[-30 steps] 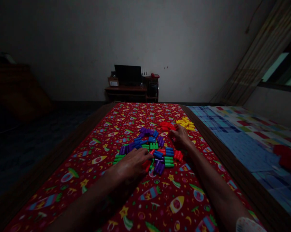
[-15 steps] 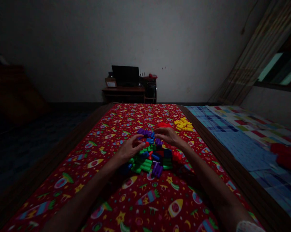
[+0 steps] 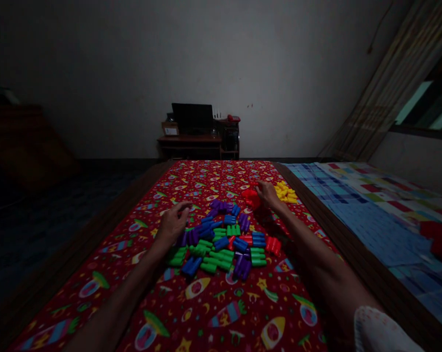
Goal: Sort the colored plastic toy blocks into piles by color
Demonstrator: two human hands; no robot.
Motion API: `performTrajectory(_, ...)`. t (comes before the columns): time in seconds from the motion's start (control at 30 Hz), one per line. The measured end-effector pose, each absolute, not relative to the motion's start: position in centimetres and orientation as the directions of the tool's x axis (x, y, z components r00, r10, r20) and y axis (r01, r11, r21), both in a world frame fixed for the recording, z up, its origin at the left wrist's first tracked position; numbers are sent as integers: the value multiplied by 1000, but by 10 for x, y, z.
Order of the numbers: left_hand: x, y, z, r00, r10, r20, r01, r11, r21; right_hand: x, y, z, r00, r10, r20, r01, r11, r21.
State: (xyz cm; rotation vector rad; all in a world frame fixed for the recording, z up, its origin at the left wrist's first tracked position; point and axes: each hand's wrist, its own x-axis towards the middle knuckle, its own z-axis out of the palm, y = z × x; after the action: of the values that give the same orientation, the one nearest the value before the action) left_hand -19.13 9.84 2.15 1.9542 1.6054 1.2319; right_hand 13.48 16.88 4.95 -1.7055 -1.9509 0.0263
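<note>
"Fingers [image 3: 261,187] of the right hand [image 3: 270,194] bend down over the red blocks [image 3: 251,198]. Are they gripping one?"

"I can't tell; the tips are lost in the dim light. On the left hand [image 3: 172,225], thumb and forefinger stand slightly apart, with nothing to be seen between them."

"Where does everything lie?"

"Take the mixed blocks [image 3: 221,243] as the clock's centre. The left hand is at ten, the red blocks at one and the yellow blocks [image 3: 286,193] at two, all over the patterned red cloth [image 3: 184,322]."

"How is this best handled?"

"I'd judge a light pinch across the sides of a single block safest, with a straight lift or release, so its neighbours don't slide. The knuckles should keep off the yellow blocks, just beside them at three."

"And the count?"

"Two hands, one yellow heap, one red group. Among the mixed blocks I make out three red ones; green, blue and purple overlap too much for sure numbers, as do the yellow."
</note>
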Motion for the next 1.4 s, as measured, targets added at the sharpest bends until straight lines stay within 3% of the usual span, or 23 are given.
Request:
performTrajectory(0.07, -208, 108, 3, -65, 903, 424, 682, -270, 680, 140, 180, 47, -103, 940, 324, 940, 199, -279)
performTrajectory(0.2, -228, 119, -23, -109, 905, 411, 692, -228, 685, 140, 184, 34, -308, 923, 229, 917, 353, -187)
performTrajectory(0.33, -230, 119, -25, -70, 904, 421, 739, -237, 631, 142, 176, 16, -350, 892, 286, 905, 401, -144)
performTrajectory(0.47, -229, 118, -22, -35, 905, 425, 768, -248, 590, 145, 173, 1, -395, 892, 221, 901, 424, -98)
performTrajectory(0.8, -233, 122, -28, -18, 901, 433, 766, -266, 585, 133, 210, -17, -255, 913, 319, 925, 326, -195)
performTrajectory(1.17, -232, 119, -24, 5, 904, 427, 770, -276, 575, 124, 227, -7, -207, 915, 347, 930, 294, -220)
performTrajectory(1.3, -232, 118, -24, 21, 901, 433, 773, -289, 564, 139, 193, 16, -275, 855, 441, 876, 411, -253)
performTrajectory(1.4, -232, 120, -26, 13, 895, 445, 777, -289, 560, 162, 137, 32, -431, 836, 341, 766, 538, -351)
